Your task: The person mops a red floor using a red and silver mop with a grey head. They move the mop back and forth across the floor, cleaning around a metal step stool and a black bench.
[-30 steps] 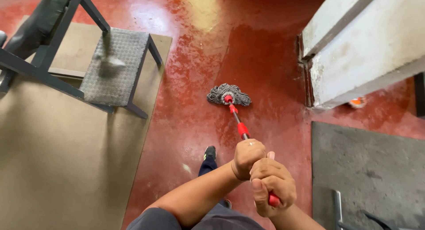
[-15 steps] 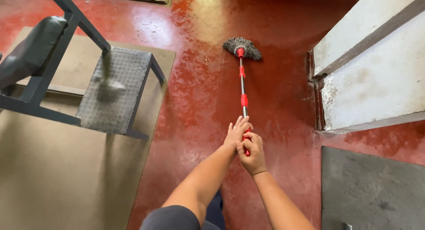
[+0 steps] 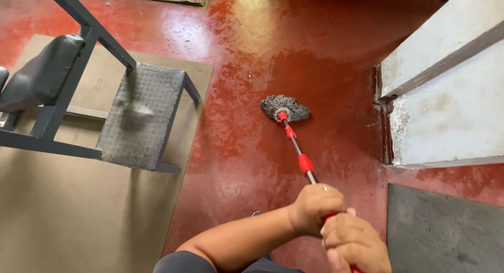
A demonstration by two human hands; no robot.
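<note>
A glossy red painted floor (image 3: pixel 236 147), wet and shining in patches, fills the view from above. At the far left a tan mat (image 3: pixel 63 210) lies on the floor, and on it stands a dark metal exercise frame (image 3: pixel 79 58) with a black padded rest (image 3: pixel 42 73) and a grey textured footplate (image 3: pixel 142 115). Toward the middle, a mop (image 3: pixel 294 142) lies at a slant: its grey stringy head (image 3: pixel 284 108) presses on the wet floor near the centre, and its long axis runs from that head, pointing up and slightly left, down and to the right along a silver and red pole to the person. The left hand (image 3: pixel 315 207) is closed around the pole, fingers wrapped tight, with a ring visible. Just right of and below it, the right hand (image 3: pixel 354 244) is also clenched on the red end of the pole, touching the left hand. The step in hand looks like a mopping stroke, with the head out ahead on the floor. The next move would likely call for keeping both grips firm and the head flat on the wet patch. At the right stand pale concrete steps (image 3: pixel 446 94), and below them a dark grey mat (image 3: pixel 446 231).
</note>
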